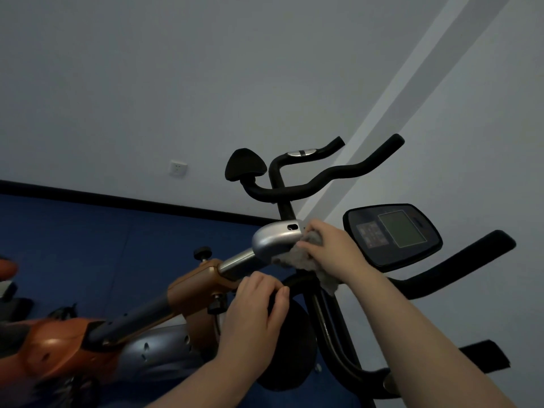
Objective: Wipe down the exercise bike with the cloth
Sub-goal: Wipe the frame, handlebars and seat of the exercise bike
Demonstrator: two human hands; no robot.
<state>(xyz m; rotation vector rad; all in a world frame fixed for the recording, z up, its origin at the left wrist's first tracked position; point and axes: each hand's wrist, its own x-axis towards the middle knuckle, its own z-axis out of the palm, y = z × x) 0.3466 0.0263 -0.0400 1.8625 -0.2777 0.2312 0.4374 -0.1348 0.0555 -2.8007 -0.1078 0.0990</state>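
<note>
The right hand [329, 245] clutches a crumpled grey cloth [297, 256] against the orange-and-silver exercise bike's [188, 293] silver cap [276, 238]. The left hand [256, 307] grips a black padded handlebar [297, 334] below. A black display console [393, 234] stands just right.

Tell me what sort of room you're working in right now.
Probably a small home or private gym room. An orange and silver exercise bike with black foam handlebars and a black display console stands on blue floor matting, beside a plain white wall with a socket.
</note>
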